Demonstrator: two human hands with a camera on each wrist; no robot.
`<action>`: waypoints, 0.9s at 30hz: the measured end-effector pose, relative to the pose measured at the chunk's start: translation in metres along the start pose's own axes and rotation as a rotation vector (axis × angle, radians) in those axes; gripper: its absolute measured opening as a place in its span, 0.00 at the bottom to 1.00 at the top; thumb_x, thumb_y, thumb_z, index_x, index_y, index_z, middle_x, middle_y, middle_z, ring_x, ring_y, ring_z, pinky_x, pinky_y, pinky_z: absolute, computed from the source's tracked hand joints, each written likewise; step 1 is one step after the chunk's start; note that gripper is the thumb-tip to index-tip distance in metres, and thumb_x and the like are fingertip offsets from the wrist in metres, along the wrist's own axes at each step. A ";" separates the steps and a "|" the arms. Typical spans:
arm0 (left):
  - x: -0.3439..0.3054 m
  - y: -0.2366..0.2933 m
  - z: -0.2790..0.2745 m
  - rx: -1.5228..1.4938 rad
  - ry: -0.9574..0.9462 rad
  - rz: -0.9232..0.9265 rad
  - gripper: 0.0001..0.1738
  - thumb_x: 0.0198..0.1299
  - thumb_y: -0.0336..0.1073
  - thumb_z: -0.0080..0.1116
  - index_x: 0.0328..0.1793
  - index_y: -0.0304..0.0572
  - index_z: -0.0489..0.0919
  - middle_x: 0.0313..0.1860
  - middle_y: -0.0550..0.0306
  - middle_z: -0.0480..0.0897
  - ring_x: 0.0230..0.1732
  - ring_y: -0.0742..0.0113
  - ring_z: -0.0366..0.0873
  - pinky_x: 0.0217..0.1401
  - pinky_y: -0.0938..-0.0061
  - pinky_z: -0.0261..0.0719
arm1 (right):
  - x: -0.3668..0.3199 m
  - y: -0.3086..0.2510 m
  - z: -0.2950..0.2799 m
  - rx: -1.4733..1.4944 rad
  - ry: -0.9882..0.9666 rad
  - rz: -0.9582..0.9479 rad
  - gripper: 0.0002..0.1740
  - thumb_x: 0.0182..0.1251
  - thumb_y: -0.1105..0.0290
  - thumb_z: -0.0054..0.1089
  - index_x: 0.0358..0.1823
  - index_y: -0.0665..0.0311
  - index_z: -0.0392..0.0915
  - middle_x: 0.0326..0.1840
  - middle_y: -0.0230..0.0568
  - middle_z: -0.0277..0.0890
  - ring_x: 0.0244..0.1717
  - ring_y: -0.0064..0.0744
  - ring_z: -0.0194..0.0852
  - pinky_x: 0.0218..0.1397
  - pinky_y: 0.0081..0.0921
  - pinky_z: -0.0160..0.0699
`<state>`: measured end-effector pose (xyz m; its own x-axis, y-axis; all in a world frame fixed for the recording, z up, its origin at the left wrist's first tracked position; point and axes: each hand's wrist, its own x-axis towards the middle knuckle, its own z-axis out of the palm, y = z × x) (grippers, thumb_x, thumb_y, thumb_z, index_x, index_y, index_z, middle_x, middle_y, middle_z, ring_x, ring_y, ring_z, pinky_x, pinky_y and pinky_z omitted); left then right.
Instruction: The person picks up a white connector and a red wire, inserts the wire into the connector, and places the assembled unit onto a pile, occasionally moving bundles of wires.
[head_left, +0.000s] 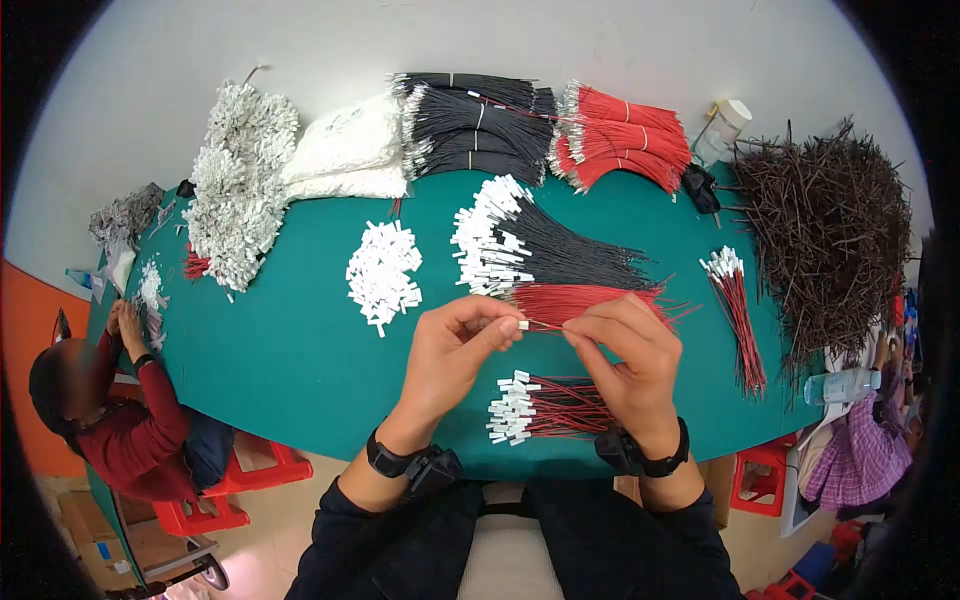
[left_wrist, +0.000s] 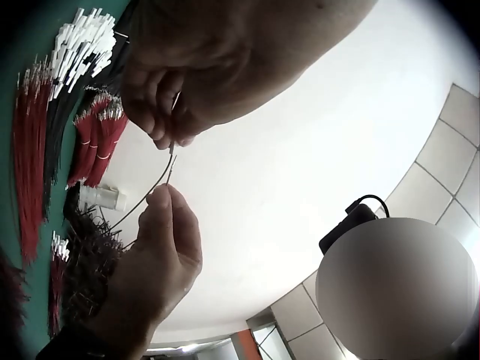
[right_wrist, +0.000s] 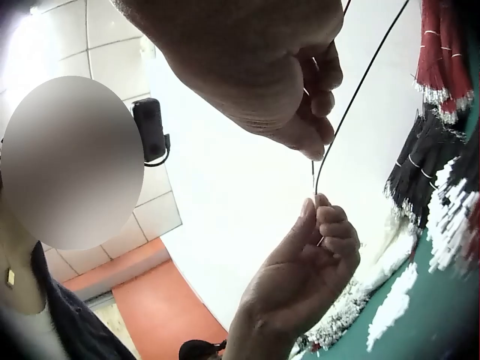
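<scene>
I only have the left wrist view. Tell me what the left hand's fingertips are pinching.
Observer: Head view: the left hand pinches a small white connector, close to the thin wire that the right hand pinches.
Operator: Report what lies nearest the hands.
Observer: A small bundle of red wires with white ends lies on the green table.
Operator: Locate spare connectors.
Observer: A loose white pile sits beyond the left hand.

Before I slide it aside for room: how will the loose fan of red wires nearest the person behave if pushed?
Probably floppy: the red wires are thin and lie splayed. No tie shows, so a push would likely scatter them. Likely light, given the small white plugs.
</scene>
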<state>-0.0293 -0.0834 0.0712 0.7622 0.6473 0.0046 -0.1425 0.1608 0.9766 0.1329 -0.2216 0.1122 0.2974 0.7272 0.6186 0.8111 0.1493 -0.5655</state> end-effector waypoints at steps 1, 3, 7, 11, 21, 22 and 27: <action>0.000 0.001 0.000 -0.007 0.000 -0.002 0.07 0.73 0.30 0.64 0.50 0.33 0.87 0.38 0.56 0.88 0.39 0.75 0.83 0.46 0.79 0.81 | 0.000 0.000 0.000 -0.016 0.001 -0.007 0.11 0.51 0.83 0.76 0.37 0.67 0.88 0.35 0.40 0.84 0.36 0.38 0.82 0.40 0.30 0.79; -0.001 0.001 0.001 -0.015 0.001 -0.004 0.08 0.73 0.30 0.64 0.50 0.32 0.87 0.38 0.56 0.88 0.38 0.75 0.83 0.46 0.79 0.81 | -0.001 -0.001 0.000 -0.029 -0.001 -0.015 0.11 0.51 0.83 0.76 0.37 0.67 0.88 0.35 0.40 0.84 0.36 0.38 0.82 0.40 0.30 0.79; -0.001 0.003 0.000 -0.004 -0.012 -0.017 0.08 0.74 0.31 0.63 0.50 0.32 0.86 0.38 0.57 0.88 0.38 0.75 0.82 0.46 0.79 0.81 | -0.001 -0.001 -0.001 -0.056 -0.005 -0.039 0.11 0.50 0.83 0.76 0.37 0.66 0.88 0.35 0.39 0.84 0.36 0.39 0.82 0.39 0.31 0.79; -0.001 0.003 0.001 0.015 -0.003 -0.019 0.08 0.74 0.31 0.63 0.49 0.32 0.86 0.38 0.57 0.87 0.38 0.75 0.82 0.46 0.79 0.80 | -0.001 -0.002 -0.002 -0.062 -0.009 -0.050 0.12 0.50 0.83 0.76 0.37 0.66 0.88 0.35 0.39 0.84 0.35 0.39 0.81 0.39 0.31 0.78; -0.003 0.002 -0.001 0.017 -0.007 -0.019 0.08 0.74 0.31 0.63 0.50 0.32 0.86 0.38 0.58 0.87 0.39 0.75 0.82 0.46 0.79 0.81 | 0.000 -0.003 0.000 -0.049 -0.030 -0.053 0.11 0.50 0.82 0.76 0.37 0.65 0.88 0.34 0.39 0.83 0.35 0.39 0.81 0.38 0.32 0.78; -0.003 0.003 0.000 0.015 0.002 -0.024 0.08 0.74 0.30 0.63 0.49 0.32 0.86 0.38 0.58 0.87 0.38 0.75 0.82 0.46 0.79 0.80 | 0.000 -0.003 0.000 -0.049 -0.030 -0.054 0.11 0.50 0.82 0.76 0.37 0.65 0.88 0.34 0.39 0.83 0.35 0.39 0.81 0.38 0.32 0.78; -0.003 0.001 0.000 -0.006 -0.003 -0.022 0.07 0.73 0.30 0.64 0.49 0.32 0.86 0.38 0.58 0.87 0.39 0.75 0.82 0.46 0.79 0.80 | 0.000 -0.002 0.001 -0.038 -0.050 -0.043 0.11 0.50 0.82 0.76 0.37 0.65 0.88 0.35 0.38 0.83 0.35 0.39 0.80 0.38 0.32 0.77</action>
<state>-0.0318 -0.0857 0.0727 0.7671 0.6413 -0.0160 -0.1294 0.1791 0.9753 0.1305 -0.2217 0.1128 0.2373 0.7535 0.6132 0.8416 0.1558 -0.5172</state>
